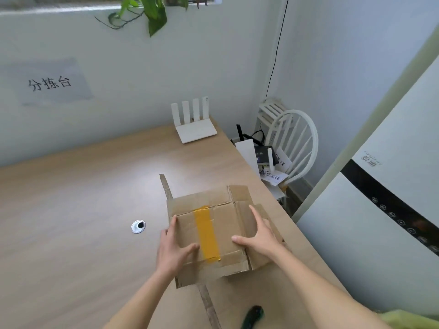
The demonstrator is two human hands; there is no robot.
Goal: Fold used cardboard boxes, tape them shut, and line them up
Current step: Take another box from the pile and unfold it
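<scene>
Cardboard box [213, 233] sits near the right edge of the wooden table [71, 222], flaps folded over its top, with a strip of yellow tape [206, 233] running front to back across the seam. A loose flap stands out at the box's far right corner, and another flap sticks out on the right side under the person's arm.

Both bare hands are on the box. The left hand [173, 248] lies along the left edge, fingers stretched up the side and thumb pressed flat on the top panel just beside the tape; it is flat and relaxed, not clenched around anything. The right hand [259, 233] rests on the right part of the top, fingers straight and pointing away, thumb spread toward the tape; it too is flat, pressing rather than gripping.

Two narrow brown strips [166, 186] lie on the table, one reaching out behind the box and one in front of it. A round metal cable grommet [138, 226] is set into the tabletop to the left of the box, well apart from it. A white router [193, 124] with four upright antennas stands at the far end of the table against the wall. A dark green object [254, 315] lies at the near edge, too blurred to identify. A white chair [297, 143] holding papers and small devices stands beyond the table's right side.
</scene>
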